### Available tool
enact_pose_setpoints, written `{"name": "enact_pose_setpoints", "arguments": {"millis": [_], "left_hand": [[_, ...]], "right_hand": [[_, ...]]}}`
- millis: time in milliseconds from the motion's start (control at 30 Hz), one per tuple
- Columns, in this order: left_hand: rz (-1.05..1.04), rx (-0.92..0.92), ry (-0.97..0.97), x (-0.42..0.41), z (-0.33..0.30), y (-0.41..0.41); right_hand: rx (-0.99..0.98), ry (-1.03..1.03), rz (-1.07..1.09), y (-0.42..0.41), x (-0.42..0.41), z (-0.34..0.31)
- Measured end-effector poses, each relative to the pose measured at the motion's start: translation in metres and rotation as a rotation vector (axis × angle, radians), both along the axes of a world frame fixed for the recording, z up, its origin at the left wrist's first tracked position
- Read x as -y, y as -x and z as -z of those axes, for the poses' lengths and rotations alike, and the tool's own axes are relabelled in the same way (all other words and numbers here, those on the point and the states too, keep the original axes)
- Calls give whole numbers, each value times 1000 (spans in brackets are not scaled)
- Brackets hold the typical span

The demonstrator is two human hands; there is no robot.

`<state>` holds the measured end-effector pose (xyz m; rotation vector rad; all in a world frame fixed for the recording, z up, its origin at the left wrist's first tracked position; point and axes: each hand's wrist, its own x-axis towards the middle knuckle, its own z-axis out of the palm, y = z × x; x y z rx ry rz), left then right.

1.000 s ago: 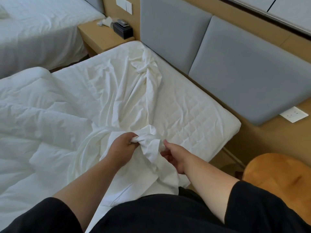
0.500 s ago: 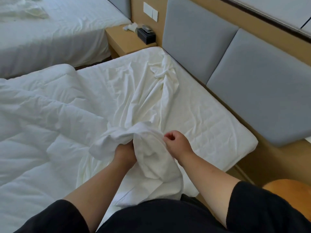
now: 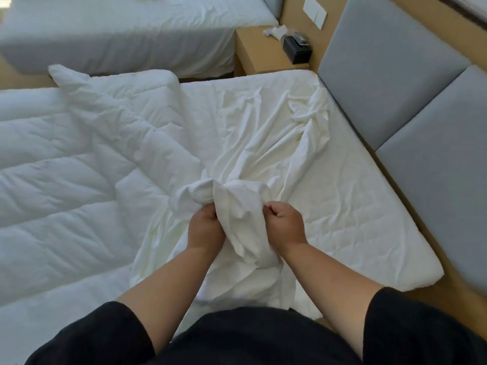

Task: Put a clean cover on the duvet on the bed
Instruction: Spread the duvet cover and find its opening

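A thin white duvet cover [image 3: 266, 143] lies crumpled across the head end of the bed, gathered into a bunch near me. My left hand [image 3: 205, 227] grips the bunched fabric from the left. My right hand [image 3: 283, 223] pinches an edge of the same cover from the right. The puffy quilted white duvet [image 3: 73, 164] lies to the left on the bed, bare of any cover. The quilted mattress [image 3: 369, 225] shows at the right, under the cover.
Grey padded headboard panels [image 3: 390, 75] run along the right. A wooden nightstand [image 3: 258, 51] at the back holds a black tissue box [image 3: 296, 48]. A second white bed [image 3: 118, 32] stands behind at the upper left.
Both hands have worked further along the cover, gathering more fabric between them. My view has swung left and down, showing more of the duvet.
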<state>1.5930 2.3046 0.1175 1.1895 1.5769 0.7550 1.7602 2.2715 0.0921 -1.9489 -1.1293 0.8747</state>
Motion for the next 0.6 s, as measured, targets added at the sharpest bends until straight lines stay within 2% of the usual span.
{"name": "enact_pose_setpoints", "arguments": {"millis": [100,200,300,433,533,600], "left_hand": [[-163,-71,-68,6,7,21],[-183,-57,-182,29,1,41],[29,-74,-134,59,3,53],[381,-235,5,83,11,45],[311,-252,-74,79,9,31],[226,-172,-202,70,1,20]], "right_hand": [[-73,38,109,-15,-26,-10],[-64,83,79,-24,-44,-17],[-97,109,5,-22,-51,-17],[-116,127,-227,-10,-41,-19],[-153,98,-326,-8,-23,-16],[-187,82,-318,-11,-16,-13]]}}
